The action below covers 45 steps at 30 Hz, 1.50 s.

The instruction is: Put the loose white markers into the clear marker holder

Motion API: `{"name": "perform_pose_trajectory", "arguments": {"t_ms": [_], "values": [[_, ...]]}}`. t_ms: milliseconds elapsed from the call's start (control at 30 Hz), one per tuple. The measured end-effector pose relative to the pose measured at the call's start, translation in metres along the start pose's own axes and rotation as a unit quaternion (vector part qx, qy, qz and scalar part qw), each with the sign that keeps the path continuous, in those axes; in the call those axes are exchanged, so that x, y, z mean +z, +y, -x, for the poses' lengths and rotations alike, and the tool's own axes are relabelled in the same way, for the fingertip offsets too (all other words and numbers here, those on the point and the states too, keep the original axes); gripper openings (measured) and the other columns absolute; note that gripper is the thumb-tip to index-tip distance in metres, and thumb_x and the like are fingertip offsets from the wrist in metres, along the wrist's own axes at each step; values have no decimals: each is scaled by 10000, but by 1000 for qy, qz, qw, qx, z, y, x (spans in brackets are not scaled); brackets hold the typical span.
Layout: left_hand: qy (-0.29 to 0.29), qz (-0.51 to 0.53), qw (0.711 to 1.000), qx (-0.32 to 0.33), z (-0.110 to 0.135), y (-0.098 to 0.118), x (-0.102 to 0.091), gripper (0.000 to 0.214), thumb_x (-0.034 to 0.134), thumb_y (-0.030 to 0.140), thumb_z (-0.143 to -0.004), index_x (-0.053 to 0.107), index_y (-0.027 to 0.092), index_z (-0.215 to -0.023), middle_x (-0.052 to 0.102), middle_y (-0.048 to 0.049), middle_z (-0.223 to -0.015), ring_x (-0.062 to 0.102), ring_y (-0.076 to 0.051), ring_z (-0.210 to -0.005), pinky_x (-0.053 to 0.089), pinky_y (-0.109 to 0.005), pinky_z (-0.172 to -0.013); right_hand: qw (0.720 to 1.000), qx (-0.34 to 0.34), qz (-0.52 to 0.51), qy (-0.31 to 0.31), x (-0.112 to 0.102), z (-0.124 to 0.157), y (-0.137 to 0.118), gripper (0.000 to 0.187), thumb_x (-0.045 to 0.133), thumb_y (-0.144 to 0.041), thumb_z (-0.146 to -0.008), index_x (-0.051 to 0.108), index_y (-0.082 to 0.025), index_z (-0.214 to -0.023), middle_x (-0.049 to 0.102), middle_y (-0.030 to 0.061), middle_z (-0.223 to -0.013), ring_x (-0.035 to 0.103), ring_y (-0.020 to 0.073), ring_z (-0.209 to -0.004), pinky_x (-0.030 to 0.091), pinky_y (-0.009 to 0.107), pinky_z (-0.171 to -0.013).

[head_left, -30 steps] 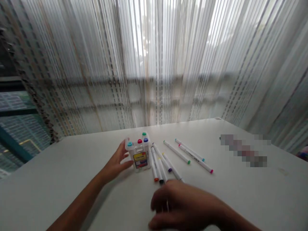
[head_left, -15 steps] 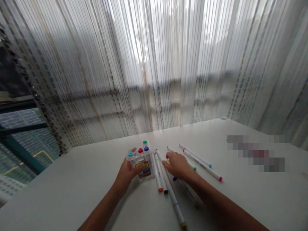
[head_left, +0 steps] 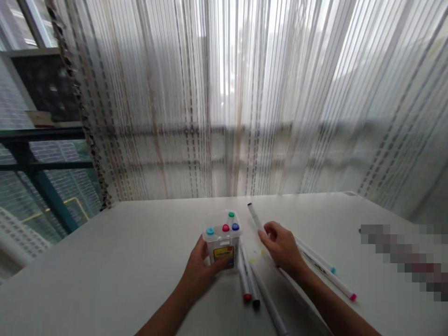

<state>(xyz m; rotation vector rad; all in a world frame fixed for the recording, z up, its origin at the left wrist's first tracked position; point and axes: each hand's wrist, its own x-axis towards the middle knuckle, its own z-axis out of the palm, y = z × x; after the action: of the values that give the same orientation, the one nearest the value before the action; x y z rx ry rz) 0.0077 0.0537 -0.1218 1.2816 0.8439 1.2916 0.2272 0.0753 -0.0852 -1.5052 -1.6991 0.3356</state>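
My left hand [head_left: 201, 273] is wrapped around a small clear marker box [head_left: 223, 242] with a yellow label, which stands on the white table [head_left: 105, 261]. Several coloured caps, light blue, red, blue and green, poke out of its top. My right hand [head_left: 283, 247] is closed on a white marker with a purple cap [head_left: 254, 215], lifted and tilted up just right of the box. Other white markers lie on the table: a red-tipped one [head_left: 244, 280], a black-tipped one [head_left: 252, 284], a teal-tipped one [head_left: 320, 259] and a pink-tipped one [head_left: 336, 280].
A sheer striped curtain [head_left: 245, 93] hangs along the far table edge. A window with a dark green frame [head_left: 38, 182] shows at the left. A pixelated patch [head_left: 402, 259] covers part of the table at the right.
My right hand has picked the purple-capped marker off the table and raised it beside the box. My left hand stays on the box. The camera view has shifted.
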Motion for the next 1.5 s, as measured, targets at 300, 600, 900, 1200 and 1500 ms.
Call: {"name": "perform_pose_trajectory", "arguments": {"t_ms": [300, 600, 900, 1200, 1500], "values": [[-39, -9, 998, 40, -2, -2, -1, 569, 743, 348, -687, 468, 194, -1162, 597, -119, -1170, 609, -281, -999, 525, -413, -822, 933, -138, -333, 9, -55, -40, -121, 570, 643, -301, -687, 319, -222, -1150, 599, -41, -703, 507, 98, -445, 397, 210, -391], [-27, -12, 998, 60, -5, 0, 1, 655, 776, 436, -608, 507, 184, -1149, 620, -128, -1134, 607, -286, -988, 506, -396, -827, 965, -142, -42, -216, -3, -51, -152, 57, 530, -123, -716, 522, -147, -665, 554, -12, -556, 514, 88, -463, 375, 177, -439], [-15, -18, 998, 63, -4, 1, 1, 629, 775, 441, -598, 529, 191, -1120, 614, -122, -1137, 605, -289, -985, 493, -425, -857, 961, -178, 50, -206, -4, -44, -157, 153, 570, -92, -666, 665, -131, -778, 629, 30, -677, 563, 121, -582, 418, 211, -551], [-19, -4, 999, 42, 0, 0, 1, 608, 760, 426, -628, 498, 191, -1124, 592, -127, -1167, 591, -298, -1014, 528, -411, -797, 995, -73, 45, -46, -52, -11, -71, 189, 470, -190, -771, 627, -143, -677, 641, 47, -667, 579, 161, -634, 427, 258, -618], [-10, -25, 999, 25, -3, -8, -3, 519, 746, 369, -673, 496, 174, -1084, 627, -117, -1094, 608, -284, -993, 520, -419, -835, 968, 17, 222, -119, -3, 11, -2, 141, 520, -232, -793, 642, -162, -800, 662, 74, -808, 592, 193, -754, 373, 265, -655]]}}
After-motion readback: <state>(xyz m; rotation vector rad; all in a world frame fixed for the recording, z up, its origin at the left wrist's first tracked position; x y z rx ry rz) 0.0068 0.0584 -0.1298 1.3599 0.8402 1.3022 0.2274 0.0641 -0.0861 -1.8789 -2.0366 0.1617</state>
